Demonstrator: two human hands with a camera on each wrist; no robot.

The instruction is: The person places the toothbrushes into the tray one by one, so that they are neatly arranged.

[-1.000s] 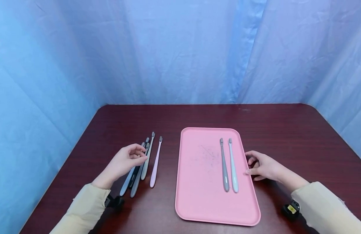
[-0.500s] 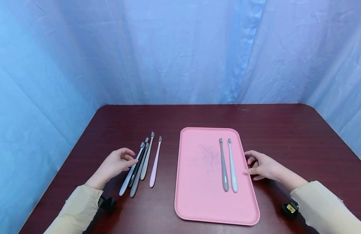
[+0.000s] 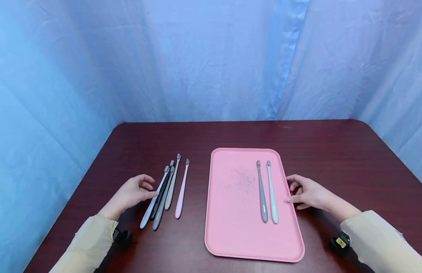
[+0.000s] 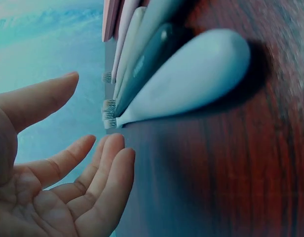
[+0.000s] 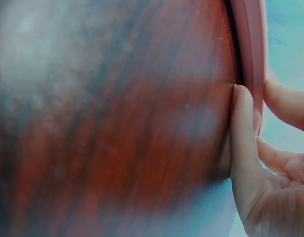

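While two toothbrushes (image 3: 267,191) lie on tray (image 3: 231,235), five left (image 3: 164,191); left hand (image 3: 130,194) relaxed, right hand (image 3: 308,194) touching tray rim.

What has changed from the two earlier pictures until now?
The left hand drew back toward the person and away from the bunch of toothbrushes; its fingers are now straight and hold nothing. The right hand stayed at the right rim of the pink tray. The two toothbrushes on the tray and the pink toothbrush did not move.
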